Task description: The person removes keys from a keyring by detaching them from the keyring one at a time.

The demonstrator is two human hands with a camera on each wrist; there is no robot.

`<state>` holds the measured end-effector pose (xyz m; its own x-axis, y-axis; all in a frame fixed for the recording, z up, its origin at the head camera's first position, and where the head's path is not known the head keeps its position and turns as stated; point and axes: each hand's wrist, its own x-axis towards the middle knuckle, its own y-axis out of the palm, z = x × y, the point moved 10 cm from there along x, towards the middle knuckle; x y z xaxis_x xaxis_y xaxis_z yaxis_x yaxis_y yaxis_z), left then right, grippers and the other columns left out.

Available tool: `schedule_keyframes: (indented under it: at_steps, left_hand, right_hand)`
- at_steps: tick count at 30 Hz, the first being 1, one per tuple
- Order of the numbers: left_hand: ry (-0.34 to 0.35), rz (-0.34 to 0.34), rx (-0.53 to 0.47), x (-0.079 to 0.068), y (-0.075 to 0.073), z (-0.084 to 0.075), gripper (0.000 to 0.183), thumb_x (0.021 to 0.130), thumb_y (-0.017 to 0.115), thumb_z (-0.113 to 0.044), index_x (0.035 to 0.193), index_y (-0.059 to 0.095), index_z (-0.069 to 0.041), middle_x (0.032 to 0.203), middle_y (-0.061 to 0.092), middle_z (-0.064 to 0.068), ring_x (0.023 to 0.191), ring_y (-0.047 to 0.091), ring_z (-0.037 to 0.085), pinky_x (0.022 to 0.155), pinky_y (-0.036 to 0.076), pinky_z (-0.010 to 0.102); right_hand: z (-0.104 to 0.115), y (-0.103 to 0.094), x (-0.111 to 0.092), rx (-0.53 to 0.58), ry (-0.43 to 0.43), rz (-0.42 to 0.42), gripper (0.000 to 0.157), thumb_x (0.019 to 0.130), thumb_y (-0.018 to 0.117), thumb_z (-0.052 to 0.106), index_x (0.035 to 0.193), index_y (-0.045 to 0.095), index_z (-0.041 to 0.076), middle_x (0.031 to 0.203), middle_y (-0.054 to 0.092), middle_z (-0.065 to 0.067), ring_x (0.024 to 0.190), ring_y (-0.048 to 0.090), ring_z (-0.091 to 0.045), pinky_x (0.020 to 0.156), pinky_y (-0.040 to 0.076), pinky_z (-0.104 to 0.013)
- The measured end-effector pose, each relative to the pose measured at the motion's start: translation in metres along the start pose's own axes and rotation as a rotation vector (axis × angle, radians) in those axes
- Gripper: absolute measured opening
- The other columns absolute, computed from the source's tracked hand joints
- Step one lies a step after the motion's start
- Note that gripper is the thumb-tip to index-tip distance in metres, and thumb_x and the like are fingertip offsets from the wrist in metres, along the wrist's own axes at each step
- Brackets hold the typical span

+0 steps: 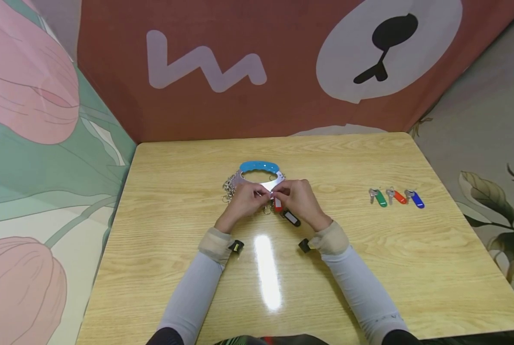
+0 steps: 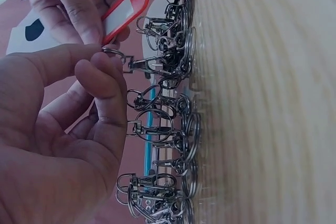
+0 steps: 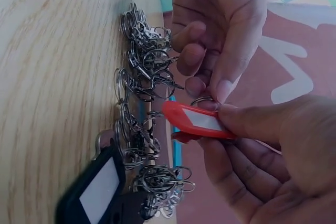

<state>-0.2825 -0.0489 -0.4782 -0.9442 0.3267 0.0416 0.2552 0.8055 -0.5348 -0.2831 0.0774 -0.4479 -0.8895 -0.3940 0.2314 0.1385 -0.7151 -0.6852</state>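
Observation:
A large metal key ring with a blue grip [image 1: 260,166] lies on the table, its rim hung with several snap clips and split rings [image 2: 157,124]. At its near edge my left hand [image 1: 245,200] pinches one small split ring [image 2: 114,52] between thumb and index finger. Facing it, my right hand [image 1: 302,200] holds a red key tag [image 3: 197,121] with a white label, close against that ring. Whether the ring passes through the tag is hidden by the fingertips. A black key tag [image 1: 291,218] lies just below the right hand.
Toward the right of the wooden table [image 1: 175,287], three keys lie in a row, with a green tag [image 1: 381,198], a red tag [image 1: 400,197] and a blue tag [image 1: 417,199]. Printed cloth walls [image 1: 282,110] rise behind the table and at both sides.

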Motion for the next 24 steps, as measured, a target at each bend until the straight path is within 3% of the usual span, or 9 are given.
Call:
schedule_keyframes:
  at_steps: [5, 15, 24]
  left_hand:
    - [-0.02, 0.0, -0.023, -0.001, 0.0, 0.001, 0.011, 0.097, 0.075, -0.009, 0.097, 0.082, -0.001, 0.09, 0.079, 0.009, 0.067, 0.059, 0.006, 0.06, 0.048, 0.019]
    - [0.038, -0.009, -0.01, -0.001, -0.002, -0.004, 0.006, 0.095, 0.078, -0.008, 0.094, 0.082, -0.004, 0.09, 0.08, 0.009, 0.072, 0.066, 0.009, 0.065, 0.054, 0.021]
    - [-0.025, 0.029, -0.069, -0.003, 0.001, 0.001, 0.008, 0.096, 0.076, -0.007, 0.099, 0.08, 0.0, 0.096, 0.079, 0.012, 0.078, 0.069, 0.015, 0.068, 0.056, 0.024]
  right_hand:
    - [0.006, 0.001, -0.001, -0.026, -0.037, 0.019, 0.004, 0.092, 0.081, 0.003, 0.093, 0.084, 0.006, 0.081, 0.079, -0.005, 0.053, 0.061, -0.003, 0.053, 0.052, -0.022]
    - [-0.006, -0.002, 0.001, -0.012, 0.038, -0.016, 0.004, 0.093, 0.081, 0.003, 0.094, 0.084, 0.004, 0.089, 0.081, -0.009, 0.076, 0.075, -0.018, 0.071, 0.064, -0.037]
    - [-0.022, -0.009, 0.001, 0.01, 0.084, -0.095, 0.003, 0.091, 0.081, 0.002, 0.093, 0.084, 0.002, 0.093, 0.081, -0.012, 0.083, 0.079, -0.026, 0.076, 0.065, -0.042]
